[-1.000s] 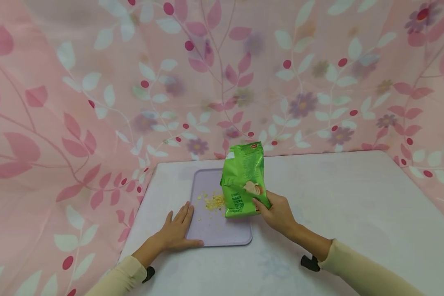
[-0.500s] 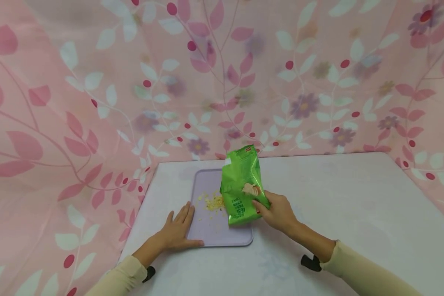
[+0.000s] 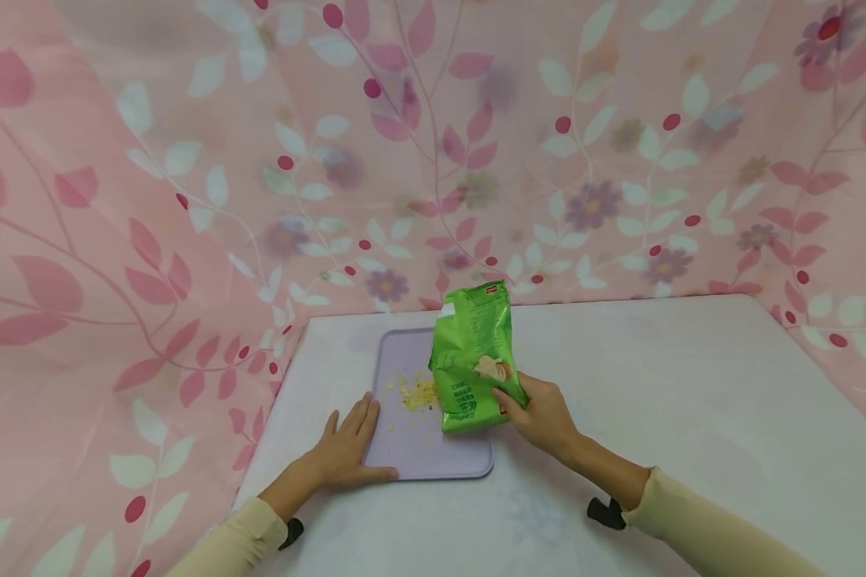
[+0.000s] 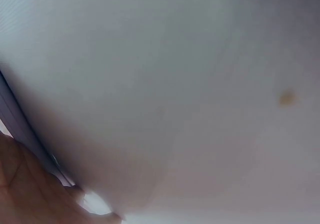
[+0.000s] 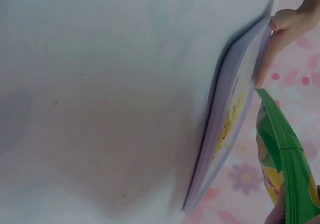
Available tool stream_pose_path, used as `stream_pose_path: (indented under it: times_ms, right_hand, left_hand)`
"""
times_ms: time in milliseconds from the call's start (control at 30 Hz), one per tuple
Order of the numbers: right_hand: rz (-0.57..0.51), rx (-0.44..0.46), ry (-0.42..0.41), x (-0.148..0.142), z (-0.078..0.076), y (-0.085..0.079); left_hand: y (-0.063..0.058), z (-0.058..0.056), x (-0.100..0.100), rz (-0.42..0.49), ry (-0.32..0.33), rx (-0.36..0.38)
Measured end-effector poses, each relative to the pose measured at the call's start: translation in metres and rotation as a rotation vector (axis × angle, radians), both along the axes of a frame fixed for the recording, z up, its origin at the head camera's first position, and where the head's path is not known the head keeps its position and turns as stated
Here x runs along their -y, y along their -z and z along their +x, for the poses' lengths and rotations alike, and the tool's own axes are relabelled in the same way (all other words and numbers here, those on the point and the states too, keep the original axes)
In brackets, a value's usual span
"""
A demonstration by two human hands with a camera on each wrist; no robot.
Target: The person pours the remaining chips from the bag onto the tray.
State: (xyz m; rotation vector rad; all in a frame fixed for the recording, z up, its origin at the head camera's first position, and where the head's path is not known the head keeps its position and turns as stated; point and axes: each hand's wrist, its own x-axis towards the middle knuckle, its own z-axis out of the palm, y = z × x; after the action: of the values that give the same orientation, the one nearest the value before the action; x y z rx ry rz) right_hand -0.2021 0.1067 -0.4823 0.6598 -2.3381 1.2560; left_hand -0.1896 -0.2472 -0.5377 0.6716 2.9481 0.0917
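Observation:
My right hand point(image 3: 544, 413) pinches a green snack bag point(image 3: 472, 357) by its lower right side, thumb in front. The bag is tilted above the right half of a pale purple tray point(image 3: 433, 461) and hides part of it. Yellow crumbs point(image 3: 418, 394) lie scattered on the tray's middle. In the right wrist view the bag point(image 5: 299, 184) hangs beside the tray's edge with the crumbs point(image 5: 232, 116) behind it. My left hand point(image 3: 345, 453) lies with straight fingers at the tray's left edge, its thumb along the front left corner.
A white cloth-covered table point(image 3: 657, 401) spreads around the tray, mostly to the right. Pink floral fabric point(image 3: 433, 160) hangs along the back and left side. Black wrist camera mounts point(image 3: 606, 513) show under both wrists.
The bag swung slightly, its bottom dipping and then rising a little, while the right hand kept its grip. The left hand and tray stayed in place.

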Motion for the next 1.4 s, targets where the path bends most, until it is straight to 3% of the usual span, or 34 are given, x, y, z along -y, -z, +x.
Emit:
stream_pose_path:
  times_ms: [233,367,467,633,933,1200,1400]
  right_hand:
    - [0.039,0.057,0.024,-0.001,-0.002,-0.009]
    - [-0.118,-0.069,0.029,-0.001,-0.005,-0.015]
    - [-0.139,-0.123,0.002,0.0,-0.005,-0.014]
    - [-0.032,-0.052,-0.028,0.001,-0.002,-0.008]
    - [-0.023,0.013,-0.015,-0.002,0.0,-0.005]
    - [-0.134,-0.109,0.051,0.001,-0.005,-0.008]
    - [-0.023,-0.001,-0.01,0.002,-0.001,-0.003]
  left_hand:
    - [-0.001,-0.001,0.001,0.004,-0.001,0.002]
    - [0.0,-0.002,0.001,-0.001,0.005,0.002]
    - [0.0,-0.002,0.002,0.001,0.003,0.006]
    - [-0.001,-0.002,0.001,0.002,-0.003,0.007]
    - [0.0,-0.003,0.001,0.004,-0.002,0.009]
    - [0.001,-0.005,0.002,0.005,0.0,-0.008]
    - [0.0,-0.003,0.001,0.002,-0.002,0.012]
